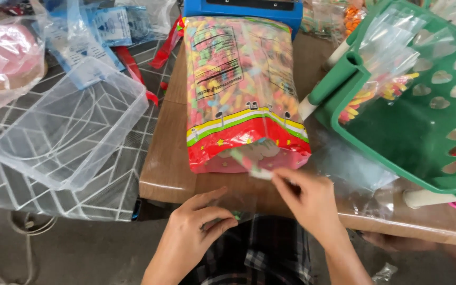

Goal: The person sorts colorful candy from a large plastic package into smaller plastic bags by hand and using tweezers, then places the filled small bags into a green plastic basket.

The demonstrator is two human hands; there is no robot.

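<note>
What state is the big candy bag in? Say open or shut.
Open: the candy bag lies flat, its near end gaping, right hand at the mouth.

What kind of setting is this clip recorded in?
Probably a small home or workshop candy-repacking station. A large bag of colourful gummy candy lies open on a wooden table, a blue heat sealer sits behind it, and a green plastic basket holds small filled clear bags.

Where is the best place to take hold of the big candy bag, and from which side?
Probably the red bottom edge of the big candy bag, from the near side. It lies flat on the wooden table with that flat end facing the person, close to the right hand.
</note>
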